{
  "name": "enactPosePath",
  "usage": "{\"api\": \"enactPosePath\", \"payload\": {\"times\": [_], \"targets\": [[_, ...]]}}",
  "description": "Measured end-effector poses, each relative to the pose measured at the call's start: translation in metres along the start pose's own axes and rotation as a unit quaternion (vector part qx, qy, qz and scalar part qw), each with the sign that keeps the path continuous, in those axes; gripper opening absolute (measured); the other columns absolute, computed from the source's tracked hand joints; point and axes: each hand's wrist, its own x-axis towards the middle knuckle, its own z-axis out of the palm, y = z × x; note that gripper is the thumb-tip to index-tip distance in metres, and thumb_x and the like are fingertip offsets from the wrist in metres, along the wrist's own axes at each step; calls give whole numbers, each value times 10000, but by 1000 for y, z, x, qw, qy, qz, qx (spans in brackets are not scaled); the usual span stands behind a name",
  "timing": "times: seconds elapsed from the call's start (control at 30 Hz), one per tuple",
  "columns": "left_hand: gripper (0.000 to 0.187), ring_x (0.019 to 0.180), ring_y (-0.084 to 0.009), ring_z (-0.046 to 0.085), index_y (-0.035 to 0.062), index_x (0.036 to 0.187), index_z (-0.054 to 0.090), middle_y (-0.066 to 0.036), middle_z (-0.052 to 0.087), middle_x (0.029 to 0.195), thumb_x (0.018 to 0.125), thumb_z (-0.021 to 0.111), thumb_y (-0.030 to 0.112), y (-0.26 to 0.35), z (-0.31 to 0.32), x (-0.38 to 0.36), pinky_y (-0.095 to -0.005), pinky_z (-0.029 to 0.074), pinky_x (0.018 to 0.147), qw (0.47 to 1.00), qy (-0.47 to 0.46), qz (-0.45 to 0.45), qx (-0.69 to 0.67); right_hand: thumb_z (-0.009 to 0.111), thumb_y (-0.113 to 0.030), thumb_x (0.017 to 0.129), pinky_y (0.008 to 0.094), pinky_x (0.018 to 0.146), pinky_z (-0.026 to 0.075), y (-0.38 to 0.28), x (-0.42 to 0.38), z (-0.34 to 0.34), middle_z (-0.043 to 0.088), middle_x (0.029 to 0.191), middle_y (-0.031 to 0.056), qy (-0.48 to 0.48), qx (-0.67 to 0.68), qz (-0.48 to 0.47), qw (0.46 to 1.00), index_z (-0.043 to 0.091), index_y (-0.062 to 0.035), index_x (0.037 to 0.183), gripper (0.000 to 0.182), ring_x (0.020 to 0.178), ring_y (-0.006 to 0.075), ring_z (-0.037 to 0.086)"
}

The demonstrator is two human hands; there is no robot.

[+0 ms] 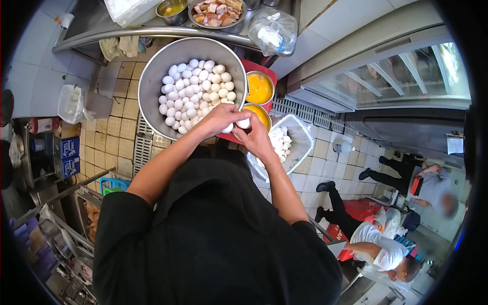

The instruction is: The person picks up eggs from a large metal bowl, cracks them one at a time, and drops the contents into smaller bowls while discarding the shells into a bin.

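A large metal pot (145,96) holds many white eggs (189,89). Over its near right rim, my left hand (219,120) is closed, with a white egg (227,129) showing under its palm. My right hand (255,137) meets it and grips another egg (244,123) between thumb and fingers; the left fingertips touch that egg too. Just beyond the hands are two metal bowls, one with yolky yellow egg (260,88) and a nearer one (260,116), partly hidden by my hands. Below my right hand, a lined bin (303,147) contains broken eggshells (280,142).
The bowls rest on a red surface (269,76). Behind the pot, a metal counter (168,33) carries a bowl of meat chunks (217,11) and a plastic bag (273,33). A glass-door fridge (386,76) stands right. Two people (378,246) work at lower right.
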Motion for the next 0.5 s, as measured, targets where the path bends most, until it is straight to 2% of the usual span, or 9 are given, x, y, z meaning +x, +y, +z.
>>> {"api": "enactPosePath", "payload": {"times": [0.03,0.07,0.17,0.2,0.3,0.4,0.5], "targets": [[326,617,-110,626,14,1008,656,-53,680,809,953,716,330,2,-2,1,-264,512,561,1000,7,-6,21,759,-179,879,403,809,547,-1,7,4,644,1140,209,-6,-40,-8,999,519,-7,1315,526,947,345,679],[407,611,-122,623,-5,1066,638,-75,686,826,971,681,388,1,-6,3,-273,492,528,999,32,-13,16,741,-193,892,431,792,545,7,13,8,663,1065,220,44,-89,-108,989,531,-16,1260,459,947,383,673],[492,605,-136,619,-23,1136,606,-110,688,856,992,627,447,11,-28,-9,-283,480,499,990,81,-50,-104,742,-214,887,454,805,544,22,24,17,662,1098,219,110,-166,-149,969,533,-28,1275,479,970,410,664],[539,593,-146,617,-24,1187,577,-133,683,873,1007,581,483,4,-36,-11,-291,489,486,992,84,-35,-90,738,-223,885,471,810,542,26,26,20,660,1112,224,105,-182,-126,969,536,-27,1277,482,990,420,658],[522,602,-151,640,-25,1170,589,-124,691,867,1003,595,469,-23,-55,-11,-271,509,493,983,131,-44,-120,736,-223,891,436,799,552,47,35,33,663,1118,217,77,-228,-71,968,534,-15,1286,490,978,369,678],[472,630,-153,637,-8,1152,588,-114,676,892,1009,593,442,-44,-65,-20,-284,520,514,981,143,-61,-117,740,-171,889,383,787,560,37,25,25,670,1108,199,53,-56,22,997,528,3,1295,491,951,314,690],[377,670,-153,647,18,1089,595,-93,669,881,998,627,383,-63,-69,-23,-297,526,529,975,140,-97,-143,727,-132,912,345,711,566,58,12,21,673,1057,171,104,111,18,988,503,13,1313,481,908,185,683]]}}
